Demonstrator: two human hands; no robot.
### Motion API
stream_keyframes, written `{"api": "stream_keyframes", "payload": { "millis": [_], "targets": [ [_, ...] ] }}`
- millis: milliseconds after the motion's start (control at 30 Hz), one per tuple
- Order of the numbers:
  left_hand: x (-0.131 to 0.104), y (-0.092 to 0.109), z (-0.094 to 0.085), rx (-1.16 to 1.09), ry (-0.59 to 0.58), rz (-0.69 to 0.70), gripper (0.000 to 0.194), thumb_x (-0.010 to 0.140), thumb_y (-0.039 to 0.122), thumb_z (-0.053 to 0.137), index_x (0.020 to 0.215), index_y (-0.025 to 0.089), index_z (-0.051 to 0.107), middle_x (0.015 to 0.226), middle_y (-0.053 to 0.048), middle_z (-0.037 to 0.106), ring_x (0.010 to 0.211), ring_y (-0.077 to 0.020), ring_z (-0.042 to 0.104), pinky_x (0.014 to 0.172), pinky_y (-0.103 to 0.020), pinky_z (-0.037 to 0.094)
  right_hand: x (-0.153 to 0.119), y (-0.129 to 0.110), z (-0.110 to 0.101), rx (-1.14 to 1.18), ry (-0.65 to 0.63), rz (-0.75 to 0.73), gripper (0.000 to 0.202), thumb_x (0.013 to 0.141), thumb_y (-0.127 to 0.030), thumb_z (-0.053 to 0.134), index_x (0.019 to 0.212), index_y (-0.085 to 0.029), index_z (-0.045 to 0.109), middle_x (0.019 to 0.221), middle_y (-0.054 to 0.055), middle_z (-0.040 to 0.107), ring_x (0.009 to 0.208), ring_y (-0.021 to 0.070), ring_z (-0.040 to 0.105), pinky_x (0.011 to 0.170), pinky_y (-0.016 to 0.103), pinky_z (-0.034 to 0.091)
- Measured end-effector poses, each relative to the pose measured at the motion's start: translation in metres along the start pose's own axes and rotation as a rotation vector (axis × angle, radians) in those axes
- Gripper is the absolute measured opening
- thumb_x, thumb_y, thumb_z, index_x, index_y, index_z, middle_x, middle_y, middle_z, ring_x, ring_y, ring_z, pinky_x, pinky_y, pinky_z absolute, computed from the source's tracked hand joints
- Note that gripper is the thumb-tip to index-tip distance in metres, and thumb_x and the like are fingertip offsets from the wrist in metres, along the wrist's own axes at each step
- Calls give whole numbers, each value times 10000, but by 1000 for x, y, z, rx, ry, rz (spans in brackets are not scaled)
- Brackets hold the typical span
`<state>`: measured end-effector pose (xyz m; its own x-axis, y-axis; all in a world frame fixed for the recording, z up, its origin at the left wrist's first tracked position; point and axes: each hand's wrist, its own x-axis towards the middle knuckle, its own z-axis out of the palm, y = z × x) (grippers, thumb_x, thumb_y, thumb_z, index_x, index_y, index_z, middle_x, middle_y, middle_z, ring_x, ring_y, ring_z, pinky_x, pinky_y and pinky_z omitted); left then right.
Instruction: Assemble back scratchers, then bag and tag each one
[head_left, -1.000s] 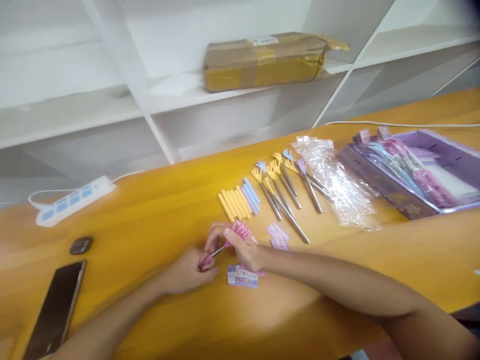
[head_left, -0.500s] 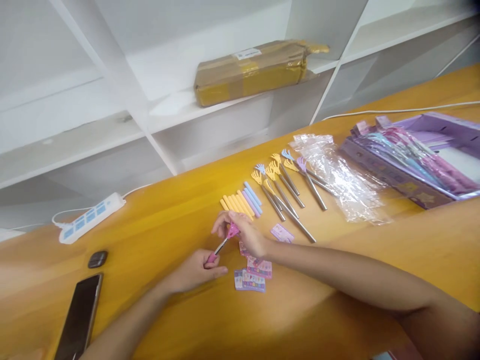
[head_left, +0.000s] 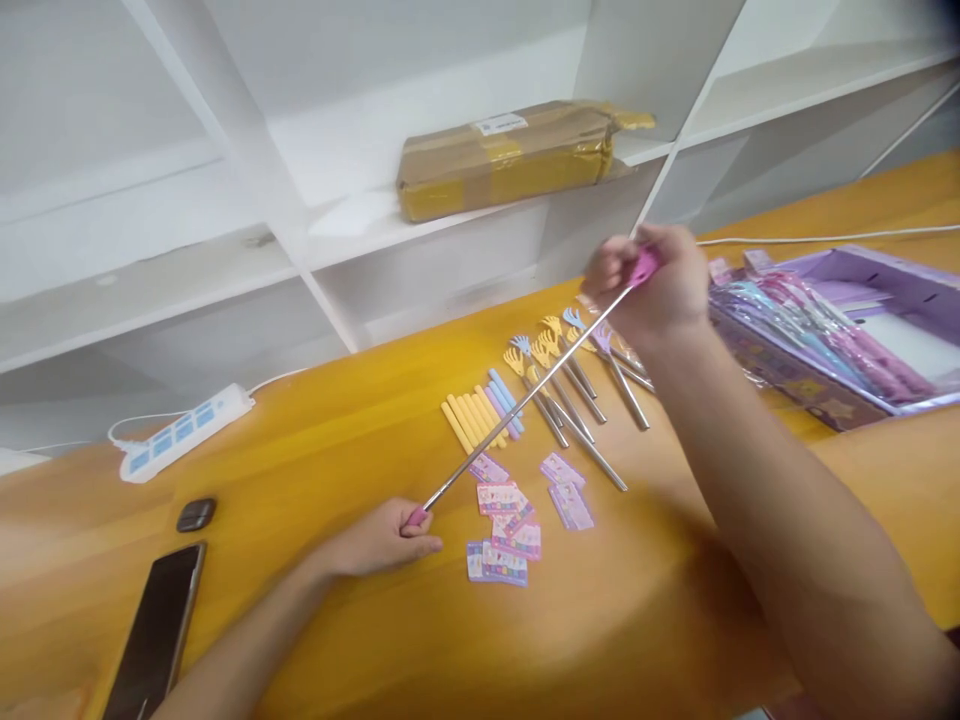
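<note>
Wooden table [head_left: 315,430] beneath; above it, extended metal rod [head_left: 465,465], long axis slanting between the hands, away and rightward from the left; right hand [head_left: 664,295] closed around its pink head [head_left: 643,267], far end; left hand [head_left: 386,540], nearer the yellow tubes [head_left: 456,428], clamped on its small pink handle [head_left: 417,516].

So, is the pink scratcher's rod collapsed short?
No, the metal rod is extended, stretching from the left hand to the right hand.
</note>
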<state>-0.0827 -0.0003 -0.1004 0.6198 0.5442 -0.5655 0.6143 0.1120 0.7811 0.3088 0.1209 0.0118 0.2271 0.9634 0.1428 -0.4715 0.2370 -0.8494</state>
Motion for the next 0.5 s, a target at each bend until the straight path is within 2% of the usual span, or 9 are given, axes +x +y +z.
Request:
{"api": "stream_keyframes", "payload": {
  "millis": [67, 133, 200, 300, 400, 500],
  "targets": [
    [-3, 1, -5, 70, 13, -29, 559, 864, 565, 675, 711, 230, 255, 650, 86, 241, 622, -109, 195, 563, -266, 200, 16, -26, -26, 22, 74, -27, 665, 1014, -211, -18, 411, -65, 220, 431, -17, 381, 470, -90, 365, 558, 397, 190],
    [-7, 2, -10, 118, 0, -51, 535, 871, 549, 662, 712, 228, 263, 659, 80, 249, 629, -112, 207, 562, -267, 212, 25, -45, -55, 52, 177, -51, 615, 1007, -206, -28, 425, -67, 116, 414, -12, 362, 454, -107, 310, 553, 409, 189],
    [-9, 4, -14, 146, -42, -52, 522, 884, 532, 649, 710, 227, 263, 670, 76, 244, 630, -112, 207, 558, -271, 212, 26, -57, -83, 94, 253, -61, 646, 1019, -186, 24, 407, -73, 197, 405, -17, 383, 422, -98, 272, 525, 378, 189],
    [-7, 7, -15, 176, -103, -25, 511, 906, 500, 633, 707, 224, 252, 678, 71, 230, 629, -114, 193, 554, -281, 203, 24, -65, -114, 210, 356, -101, 674, 1025, -187, 159, 394, -107, 382, 407, -8, 459, 404, -52, 327, 488, 354, 204],
    [-1, 6, -12, 163, -127, -8, 506, 914, 484, 634, 709, 224, 251, 677, 71, 227, 625, -115, 193, 555, -283, 205, 27, -65, -127, 252, 350, -137, 704, 1022, -218, 183, 364, -115, 413, 415, 14, 502, 422, -28, 373, 506, 387, 207],
    [1, 1, -11, 127, -120, -23, 511, 914, 504, 640, 716, 225, 261, 678, 74, 233, 628, -115, 202, 557, -279, 205, 39, -61, -129, 117, 306, -104, 760, 1022, -250, 96, 336, -81, 378, 436, 22, 515, 461, -34, 412, 558, 427, 206]
  ]
}}
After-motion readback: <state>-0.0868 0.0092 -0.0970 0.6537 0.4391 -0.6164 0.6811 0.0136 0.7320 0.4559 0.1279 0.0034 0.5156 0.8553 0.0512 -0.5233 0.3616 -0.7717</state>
